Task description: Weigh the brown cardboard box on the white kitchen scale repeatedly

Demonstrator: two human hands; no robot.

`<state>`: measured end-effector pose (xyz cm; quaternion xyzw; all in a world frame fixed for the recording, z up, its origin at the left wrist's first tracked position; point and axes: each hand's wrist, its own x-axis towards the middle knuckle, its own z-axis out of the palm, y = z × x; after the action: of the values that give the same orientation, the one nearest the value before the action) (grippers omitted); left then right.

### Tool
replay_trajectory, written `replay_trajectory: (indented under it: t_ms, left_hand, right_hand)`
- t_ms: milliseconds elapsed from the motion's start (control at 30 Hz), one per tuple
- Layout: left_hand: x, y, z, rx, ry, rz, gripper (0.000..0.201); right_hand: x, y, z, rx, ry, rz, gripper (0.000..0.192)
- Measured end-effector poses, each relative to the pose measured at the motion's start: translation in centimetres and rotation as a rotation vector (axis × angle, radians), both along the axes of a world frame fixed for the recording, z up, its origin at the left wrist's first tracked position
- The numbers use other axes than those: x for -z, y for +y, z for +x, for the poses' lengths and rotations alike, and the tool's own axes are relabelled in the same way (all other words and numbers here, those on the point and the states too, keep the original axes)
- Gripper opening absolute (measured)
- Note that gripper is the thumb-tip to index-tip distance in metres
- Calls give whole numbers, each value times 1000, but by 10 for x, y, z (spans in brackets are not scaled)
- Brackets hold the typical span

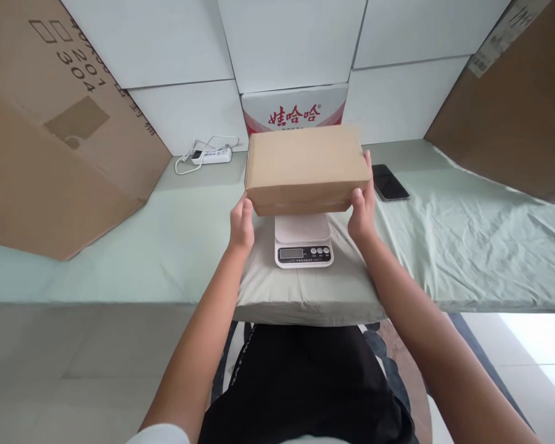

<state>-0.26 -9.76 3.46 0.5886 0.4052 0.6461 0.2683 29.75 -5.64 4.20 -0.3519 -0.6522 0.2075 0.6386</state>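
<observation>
I am in a room at home, used for packing. My table (467,246) wears a green bed sheet, and big cardboard boxes (50,135) lean on the white wall. A small scale (304,242), a phone (390,182) and a power strip (211,155) sit on it.

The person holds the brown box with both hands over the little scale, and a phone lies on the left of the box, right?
Not quite. The head view shows the phone on the right of the box, not the left. The rest is right.
</observation>
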Motion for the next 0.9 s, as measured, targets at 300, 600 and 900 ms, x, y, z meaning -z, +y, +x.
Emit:
replay_trajectory:
  t_ms: [300,600,900]
  left_hand:
    - [10,-28,9,8,3,-157,87]
    - [10,-38,9,-19,-17,-155,84]
    - [8,-43,11,-22,-87,-160,89]
  right_hand:
    - [13,-26,1,53,27,-106,101]
    - [9,-35,-6,123,9,-53,86]
    - [10,-35,-5,123,43,-52,85]
